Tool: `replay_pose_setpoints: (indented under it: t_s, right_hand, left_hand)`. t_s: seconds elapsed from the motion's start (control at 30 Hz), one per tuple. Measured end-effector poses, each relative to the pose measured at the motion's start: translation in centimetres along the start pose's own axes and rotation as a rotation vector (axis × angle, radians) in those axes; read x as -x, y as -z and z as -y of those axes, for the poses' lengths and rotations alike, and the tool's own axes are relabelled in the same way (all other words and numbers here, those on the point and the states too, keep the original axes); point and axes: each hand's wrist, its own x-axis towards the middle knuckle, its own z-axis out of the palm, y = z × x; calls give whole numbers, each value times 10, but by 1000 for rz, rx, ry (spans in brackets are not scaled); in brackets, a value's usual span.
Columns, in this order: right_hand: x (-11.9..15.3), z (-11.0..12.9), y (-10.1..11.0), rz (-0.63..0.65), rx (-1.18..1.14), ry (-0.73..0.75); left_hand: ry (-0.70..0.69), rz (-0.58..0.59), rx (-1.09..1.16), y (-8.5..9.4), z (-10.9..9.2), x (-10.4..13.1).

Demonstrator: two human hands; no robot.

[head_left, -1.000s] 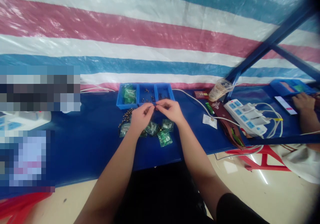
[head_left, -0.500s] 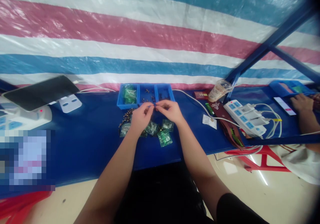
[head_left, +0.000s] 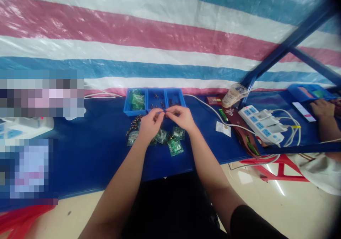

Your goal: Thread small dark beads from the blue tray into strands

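Note:
My left hand [head_left: 152,124] and my right hand [head_left: 181,117] meet fingertip to fingertip in front of the blue divided tray [head_left: 127,112]. Both are pinched closed around something too small to make out. Green packets [head_left: 137,99] fill the tray's left compartment, and small dark pieces [head_left: 156,96] lie in the other two. Under and beside my hands are clear packets with green contents [head_left: 175,146]. A heap of small dark metallic parts [head_left: 133,124] sits left of my left hand, partly covered by it.
Rightward stand a plastic cup [head_left: 233,96], a brown strap-like bag [head_left: 243,139], a white packet [head_left: 223,128] and a power strip [head_left: 261,125] with cables. Another person's hand [head_left: 322,108] rests near a phone [head_left: 304,111]. A second power strip [head_left: 26,128] lies far left.
My hands keep almost the same pinched pose. The view has shifted very slightly, and the upper left area is now pixelated.

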Motion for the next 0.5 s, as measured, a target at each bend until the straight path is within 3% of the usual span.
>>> replay_pose_setpoints:
  t_s: [0.5]
  right_hand:
    - [0, 0, 0, 7, 27, -8]
  left_hand:
    - [-24, 34, -20, 2, -2, 0]
